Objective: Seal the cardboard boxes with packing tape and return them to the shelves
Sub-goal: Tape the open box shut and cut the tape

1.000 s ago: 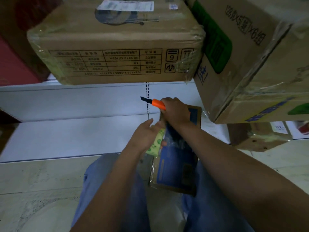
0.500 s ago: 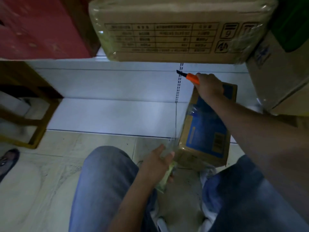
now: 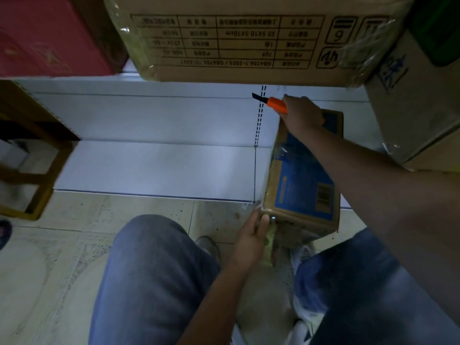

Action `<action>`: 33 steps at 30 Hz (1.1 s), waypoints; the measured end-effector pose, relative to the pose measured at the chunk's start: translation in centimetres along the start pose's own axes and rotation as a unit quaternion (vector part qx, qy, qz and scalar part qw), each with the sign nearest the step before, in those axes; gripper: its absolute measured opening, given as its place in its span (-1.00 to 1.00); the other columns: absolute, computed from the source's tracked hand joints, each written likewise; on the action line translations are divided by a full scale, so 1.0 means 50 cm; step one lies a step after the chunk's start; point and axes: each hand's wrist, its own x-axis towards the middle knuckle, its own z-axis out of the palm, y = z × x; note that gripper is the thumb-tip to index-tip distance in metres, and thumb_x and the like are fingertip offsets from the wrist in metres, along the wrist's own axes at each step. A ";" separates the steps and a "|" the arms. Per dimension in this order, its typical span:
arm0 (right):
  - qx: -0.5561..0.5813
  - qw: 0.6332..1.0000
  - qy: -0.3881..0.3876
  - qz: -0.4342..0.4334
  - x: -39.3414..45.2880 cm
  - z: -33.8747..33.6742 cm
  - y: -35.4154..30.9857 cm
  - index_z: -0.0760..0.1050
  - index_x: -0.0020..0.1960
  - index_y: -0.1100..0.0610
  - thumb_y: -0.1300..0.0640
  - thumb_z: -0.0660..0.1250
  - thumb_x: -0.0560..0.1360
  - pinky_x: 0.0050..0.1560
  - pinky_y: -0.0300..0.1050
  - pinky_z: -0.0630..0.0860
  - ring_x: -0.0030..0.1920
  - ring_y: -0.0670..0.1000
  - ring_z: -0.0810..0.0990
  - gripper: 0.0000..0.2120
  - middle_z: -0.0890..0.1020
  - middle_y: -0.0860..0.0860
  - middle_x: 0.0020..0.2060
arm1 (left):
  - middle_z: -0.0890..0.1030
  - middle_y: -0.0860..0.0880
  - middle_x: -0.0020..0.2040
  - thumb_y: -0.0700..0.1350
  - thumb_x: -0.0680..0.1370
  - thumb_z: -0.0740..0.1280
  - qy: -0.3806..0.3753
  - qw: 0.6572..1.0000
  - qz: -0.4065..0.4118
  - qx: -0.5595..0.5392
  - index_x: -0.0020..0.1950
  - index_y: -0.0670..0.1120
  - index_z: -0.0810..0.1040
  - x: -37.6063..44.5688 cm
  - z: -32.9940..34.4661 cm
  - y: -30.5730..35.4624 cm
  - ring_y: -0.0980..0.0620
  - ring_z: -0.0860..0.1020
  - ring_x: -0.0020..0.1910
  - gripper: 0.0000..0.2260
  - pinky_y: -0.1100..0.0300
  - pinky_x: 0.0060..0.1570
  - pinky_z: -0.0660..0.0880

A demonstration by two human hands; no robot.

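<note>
A small cardboard box with blue print [image 3: 302,180] stands on the floor between my knees, leaning toward the low white shelf. My right hand [image 3: 302,115] rests on its far top edge and grips an orange utility knife [image 3: 273,103], blade pointing left. My left hand [image 3: 254,235] holds a roll of packing tape [image 3: 270,241] at the box's near left corner; clear tape runs up along that left edge. Most of the roll is hidden by my fingers.
A large taped cardboard box [image 3: 244,38] sits on the shelf above, another big box [image 3: 420,95] at right. A red box [image 3: 47,36] is at upper left, a wooden stool [image 3: 37,155] at left. White shelf boards [image 3: 154,145] and tiled floor [image 3: 49,270] lie ahead.
My left hand has pulled the tape roll down from near the box's top to its near bottom corner. The right hand with the knife stayed on the top edge. My view shifted left.
</note>
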 end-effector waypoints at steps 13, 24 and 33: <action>0.108 0.966 -0.120 -0.202 -0.194 -0.069 0.033 0.65 0.09 -0.09 -0.07 0.36 0.53 -0.14 -0.10 0.36 -0.02 -0.11 0.41 -0.82 0.57 -0.11 -0.04 | 0.64 0.02 0.12 0.01 0.68 0.18 0.056 0.987 0.038 -0.143 0.53 0.27 -0.02 0.097 0.058 0.043 0.25 0.67 -0.10 -0.48 0.28 -0.17 0.61; 0.129 0.963 -0.142 -0.190 -0.198 -0.052 0.016 0.62 -0.09 -0.06 -0.13 0.40 0.51 -0.11 -0.04 0.42 -0.07 -0.10 0.45 -0.85 0.61 -0.12 -0.20 | 0.47 0.12 -0.14 -0.09 0.70 0.15 0.041 0.985 0.020 -0.165 0.55 -0.19 0.25 0.150 0.069 0.099 0.49 0.47 -0.48 -0.58 0.52 -0.48 0.40; 0.145 0.964 -0.142 -0.171 -0.176 -0.049 0.059 0.66 -0.01 0.03 0.11 0.45 0.48 -0.16 -0.20 0.39 -0.15 -0.25 0.53 -0.90 0.65 -0.15 -0.05 | 0.49 0.08 -0.09 -0.01 0.70 0.15 0.020 0.982 0.028 -0.184 0.58 -0.12 0.13 0.185 0.098 0.126 0.34 0.53 -0.51 -0.52 0.48 -0.57 0.38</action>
